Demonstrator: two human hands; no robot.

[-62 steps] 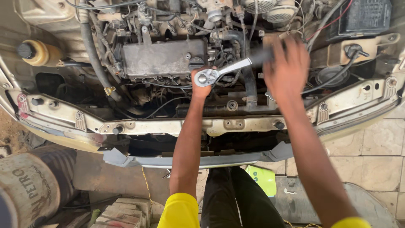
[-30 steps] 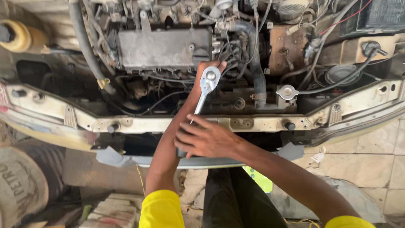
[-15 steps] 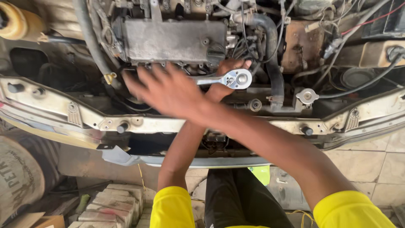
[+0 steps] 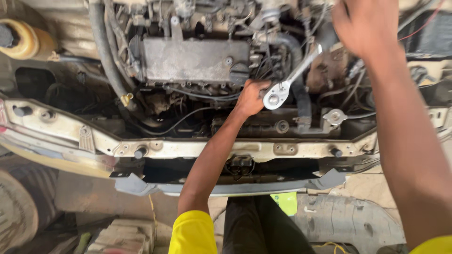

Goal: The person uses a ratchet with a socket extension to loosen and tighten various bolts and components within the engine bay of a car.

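Far out to the left of the left hand [image 4: 250, 98]: a round yellowish plastic reservoir with a black cap [image 4: 19, 40], tucked in the upper corner of the engine bay. Nearer, also left of that hand: a thick black rubber hose [image 4: 101, 51] curving down beside a dusty grey rectangular metal engine cover [image 4: 195, 60], which lies just above and left of the knuckles. Below the left forearm: a pale cream-coloured metal front crossmember [image 4: 188, 148] with bolts and holes, spanning the bay from side to side.

Left hand reaching deep into the bay, fingers curled and pressed right by the round head of a shiny silver metal ratchet wrench [image 4: 282, 89], touching or nearly touching it; exact grip on the head cannot be told. Wrench head just right of the left hand, handle slanting up and to the right toward the right hand [image 4: 365, 26].

Right hand raised high, blurred, fingers loosely bent around the upper end of the wrench handle; full closure hard to tell through the blur. Below and left of the right hand: a small round silver metal cap [image 4: 335, 116] on the engine. Right forearm running down along the right edge. Yellow sleeves at the bottom, dark trousers between them, a bright yellow-green scrap [image 4: 284, 202] on the floor.
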